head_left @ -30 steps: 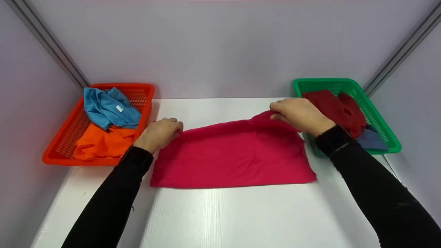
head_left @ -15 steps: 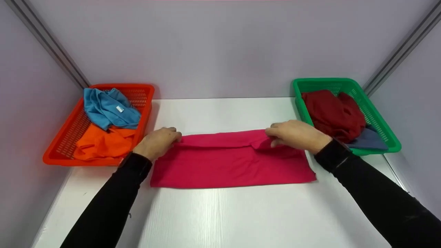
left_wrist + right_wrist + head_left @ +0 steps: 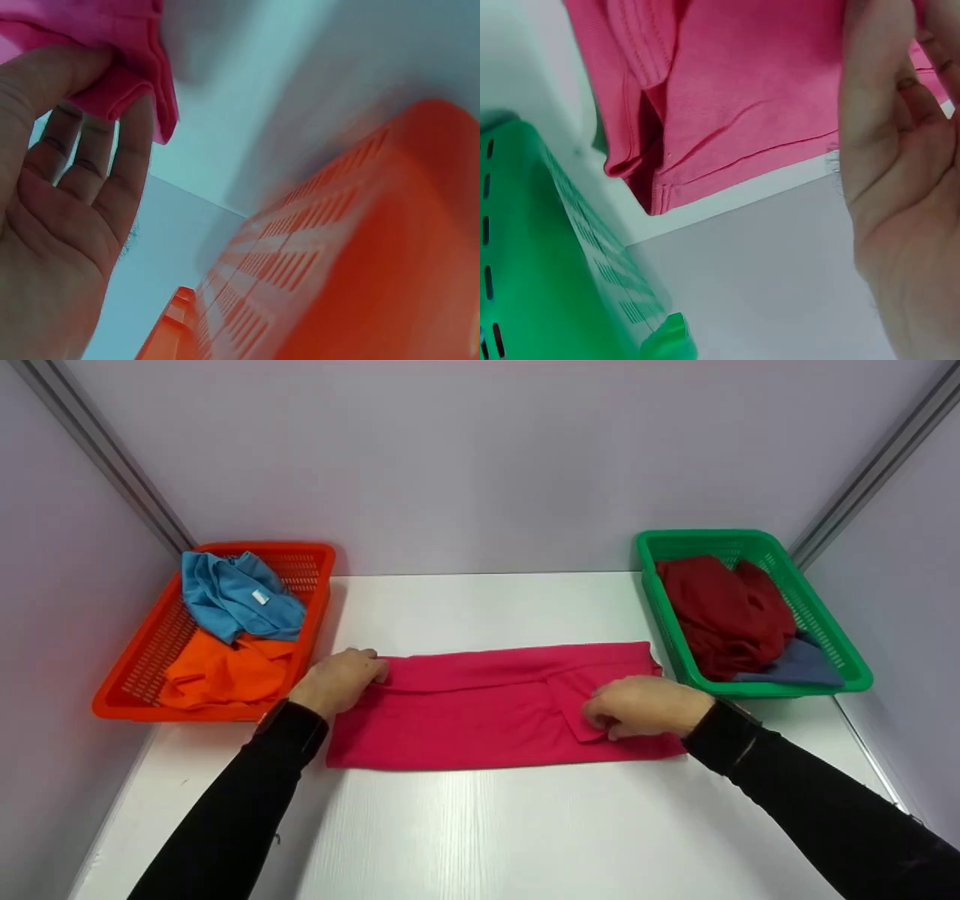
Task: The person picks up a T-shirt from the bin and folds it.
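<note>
A pink T-shirt (image 3: pixel 465 720) lies folded into a long strip on the white table, its upper edge turned over toward the near side. A small sleeve-like flap (image 3: pixel 574 697) lies over its right part. My left hand (image 3: pixel 341 679) is at the strip's upper left corner. In the left wrist view, that thumb and forefinger pinch the layered pink corner (image 3: pixel 135 82). My right hand (image 3: pixel 641 706) is over the flap with curled fingers, gripping its cloth. Its fingertips are cut off at the top of the right wrist view, where stitched hems (image 3: pixel 641 45) show beside the hand.
At left stands an orange-red basket (image 3: pixel 321 600) with a blue cloth garment (image 3: pixel 244 596) and an orange one (image 3: pixel 225 671). A green basket (image 3: pixel 817 615) at right holds a dark red garment (image 3: pixel 727 615) and a blue-grey one (image 3: pixel 802 664). Pale walls enclose the table.
The T-shirt's far edge has come down over the lower part. My right hand has moved nearer, bringing the flap down flat. My left hand has shifted slightly nearer at the left corner.
</note>
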A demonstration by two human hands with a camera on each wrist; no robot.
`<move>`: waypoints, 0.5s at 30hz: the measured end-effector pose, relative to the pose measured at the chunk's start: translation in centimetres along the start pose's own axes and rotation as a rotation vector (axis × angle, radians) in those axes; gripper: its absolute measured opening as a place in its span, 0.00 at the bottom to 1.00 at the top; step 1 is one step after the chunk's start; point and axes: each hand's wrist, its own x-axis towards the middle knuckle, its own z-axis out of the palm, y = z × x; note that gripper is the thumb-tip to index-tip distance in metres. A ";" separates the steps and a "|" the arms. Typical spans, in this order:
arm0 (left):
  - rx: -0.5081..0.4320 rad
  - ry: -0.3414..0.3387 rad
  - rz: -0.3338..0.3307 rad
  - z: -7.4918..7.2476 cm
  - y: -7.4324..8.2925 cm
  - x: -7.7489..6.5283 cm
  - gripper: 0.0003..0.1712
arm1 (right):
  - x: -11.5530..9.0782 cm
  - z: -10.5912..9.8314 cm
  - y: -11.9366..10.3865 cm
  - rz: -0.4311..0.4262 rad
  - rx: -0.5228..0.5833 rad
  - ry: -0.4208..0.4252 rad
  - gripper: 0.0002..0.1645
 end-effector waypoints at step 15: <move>0.012 -0.098 -0.102 -1.0 0.4 0.1 0.09 | -0.6 -0.3 -0.9 0.134 0.056 -0.051 0.16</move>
